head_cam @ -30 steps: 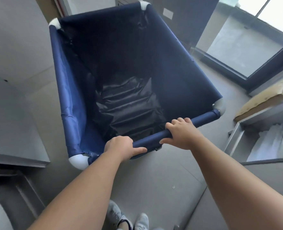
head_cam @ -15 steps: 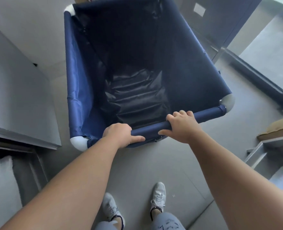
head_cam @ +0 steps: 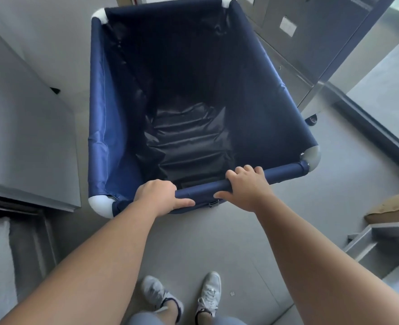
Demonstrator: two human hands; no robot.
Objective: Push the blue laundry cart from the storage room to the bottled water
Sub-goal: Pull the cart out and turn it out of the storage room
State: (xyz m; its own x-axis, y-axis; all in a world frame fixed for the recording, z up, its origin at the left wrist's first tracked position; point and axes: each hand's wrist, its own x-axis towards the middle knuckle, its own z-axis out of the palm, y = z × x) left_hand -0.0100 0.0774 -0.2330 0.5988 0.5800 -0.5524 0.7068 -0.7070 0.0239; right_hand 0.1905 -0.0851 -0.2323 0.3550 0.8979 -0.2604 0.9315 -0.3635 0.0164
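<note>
The blue laundry cart [head_cam: 100, 127] fills the middle of the head view, a deep fabric bin with white corner joints and a dark wrinkled lining at the bottom. It holds nothing. My left hand [head_cam: 157, 195] grips the near top rail of the cart at the left. My right hand [head_cam: 247, 186] grips the same rail further right. Both arms are stretched out in front of me. No bottled water is in view.
A grey cabinet top [head_cam: 18, 137] stands close on the left of the cart. A metal cabinet on wheels [head_cam: 311, 50] stands close on the right, with a glass door [head_cam: 386, 90] beyond. Shelving with cardboard [head_cam: 393, 207] is at right. My shoes [head_cam: 182, 296] are on the grey floor.
The cart has rolled forward and swung so it now points straighter ahead between the two cabinets. I have stepped after it; both feet now show. My hands keep the same hold.
</note>
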